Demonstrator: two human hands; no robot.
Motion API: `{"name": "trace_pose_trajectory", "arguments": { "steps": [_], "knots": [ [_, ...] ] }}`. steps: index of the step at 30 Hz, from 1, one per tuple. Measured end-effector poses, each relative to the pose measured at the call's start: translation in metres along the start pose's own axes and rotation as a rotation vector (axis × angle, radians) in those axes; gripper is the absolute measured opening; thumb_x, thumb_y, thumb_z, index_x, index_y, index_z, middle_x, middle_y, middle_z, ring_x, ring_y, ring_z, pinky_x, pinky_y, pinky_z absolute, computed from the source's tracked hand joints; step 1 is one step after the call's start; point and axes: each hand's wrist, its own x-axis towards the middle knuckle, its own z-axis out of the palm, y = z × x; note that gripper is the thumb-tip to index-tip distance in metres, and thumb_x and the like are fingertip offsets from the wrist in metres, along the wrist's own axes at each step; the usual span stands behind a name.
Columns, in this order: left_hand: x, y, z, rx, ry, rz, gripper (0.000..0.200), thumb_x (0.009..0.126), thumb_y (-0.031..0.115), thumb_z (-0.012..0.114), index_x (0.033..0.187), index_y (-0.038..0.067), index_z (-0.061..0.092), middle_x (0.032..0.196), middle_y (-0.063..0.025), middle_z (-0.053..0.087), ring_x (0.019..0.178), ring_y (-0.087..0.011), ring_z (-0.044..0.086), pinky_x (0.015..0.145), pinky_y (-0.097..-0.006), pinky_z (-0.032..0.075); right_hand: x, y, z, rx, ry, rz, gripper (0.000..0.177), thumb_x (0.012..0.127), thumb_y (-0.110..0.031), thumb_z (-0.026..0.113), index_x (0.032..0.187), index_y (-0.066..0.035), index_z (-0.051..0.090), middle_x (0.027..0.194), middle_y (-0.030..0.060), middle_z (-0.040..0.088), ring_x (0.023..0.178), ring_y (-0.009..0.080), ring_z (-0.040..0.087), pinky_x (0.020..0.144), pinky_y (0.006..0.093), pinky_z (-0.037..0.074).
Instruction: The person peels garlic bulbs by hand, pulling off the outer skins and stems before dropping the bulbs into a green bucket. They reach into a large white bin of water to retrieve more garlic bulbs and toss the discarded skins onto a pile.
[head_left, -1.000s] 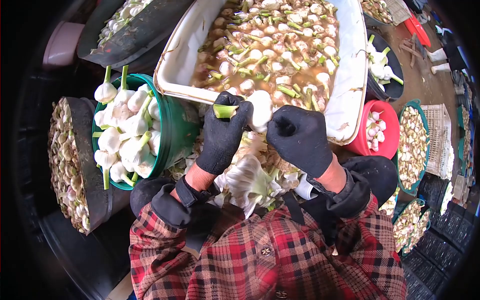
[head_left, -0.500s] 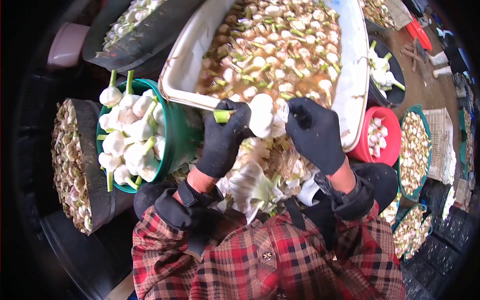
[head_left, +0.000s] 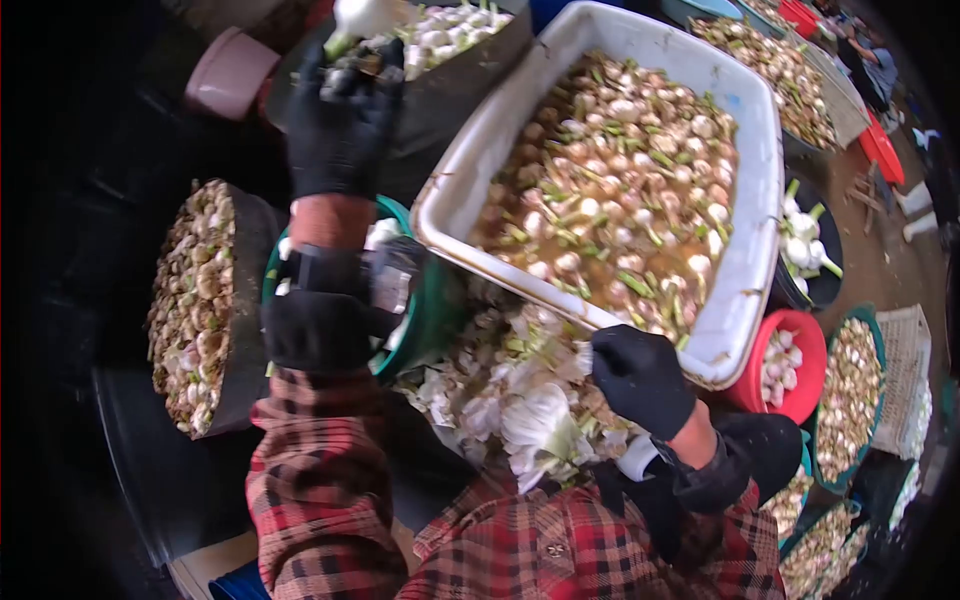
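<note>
My left hand (head_left: 345,125), in a black glove, reaches up at the far left over the green bucket (head_left: 400,215), its fingers apart and blurred. Just beyond the fingertips is a large white garlic bulb (head_left: 365,15) with a short green stem; whether they still touch is hard to tell. My right hand (head_left: 642,375), gloved in black too, is closed by the near edge of the white tub (head_left: 560,295). A pale scrap of garlic skin (head_left: 583,358) shows at its fingertips. Below lies a heap of peeled garlic skins (head_left: 535,420) on my lap.
The white tub holds small garlic bulbs in brown water. A dark container (head_left: 480,60) of white bulbs stands behind my left hand, a pink bucket (head_left: 232,72) beside it. A red basin (head_left: 815,370) and black bucket (head_left: 825,275) stand right. Brownish bulbs (head_left: 195,310) fill a container at left.
My left hand has swung up and left from the middle, over the green bucket, with the garlic bulb now beyond its fingers. My right hand stays near the tub edge, closed. The view has shifted.
</note>
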Motion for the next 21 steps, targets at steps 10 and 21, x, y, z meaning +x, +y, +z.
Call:
{"name": "trace_pose_trajectory", "arguments": {
  "steps": [10, 21],
  "knots": [
    [-0.184, -0.114, 0.083, 0.514, -0.632, -0.401, 0.014, 0.084, 0.009, 0.061, 0.098, 0.006, 0.062, 0.08, -0.0134, 0.063, 0.078, -0.0234, 0.064, 0.068, -0.0367, 0.051, 0.031, 0.02, -0.063, -0.2, -0.095, 0.075, 0.009, 0.079, -0.014, 0.061, 0.086, -0.009, 0.064, 0.075, 0.0154, 0.064, 0.07, 0.0362, 0.063, 0.062, 0.0443, 0.05],
    [-0.205, -0.107, 0.091, 1.095, -1.241, -0.231, 0.024, 0.069, 0.018, 0.062, 0.089, 0.006, 0.066, 0.1, -0.015, 0.056, 0.09, -0.0302, 0.058, 0.075, -0.0407, 0.048, 0.18, 0.189, -0.008, -0.708, -0.243, 0.145, 0.038, 0.078, -0.027, 0.061, 0.111, -0.006, 0.062, 0.104, 0.0173, 0.066, 0.098, 0.0344, 0.062, 0.087, 0.0431, 0.049]
  ]
}}
